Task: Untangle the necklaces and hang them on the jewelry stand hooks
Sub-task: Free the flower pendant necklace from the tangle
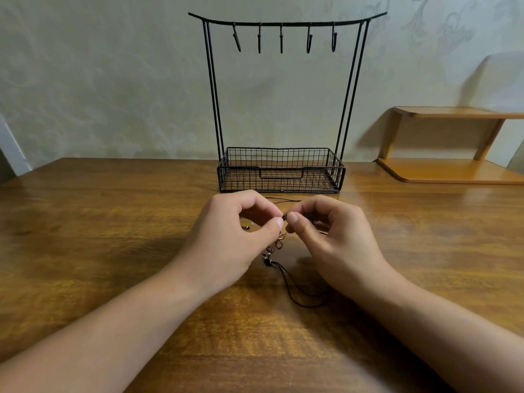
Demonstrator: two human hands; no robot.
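Across the wooden table, the largest thing is the black wire jewelry stand, set at the far edge against the wall. Its base is a mesh basket with nothing visible inside, and five hooks hang bare from its curved top bar. At the far right corner sits a small wooden shelf, both tiers bare.

Both forearms reach in from the near edge and meet just in front of the basket. Left hand and right hand face each other, fingers curled, each thumb and forefinger pinching the same small dark bead of the tangled necklaces. Below the fingertips a knot of gold-coloured chain hangs to the tabletop, and a thin black cord loops toward the near edge under the right wrist. Another cord strand lies between the hands and the basket.
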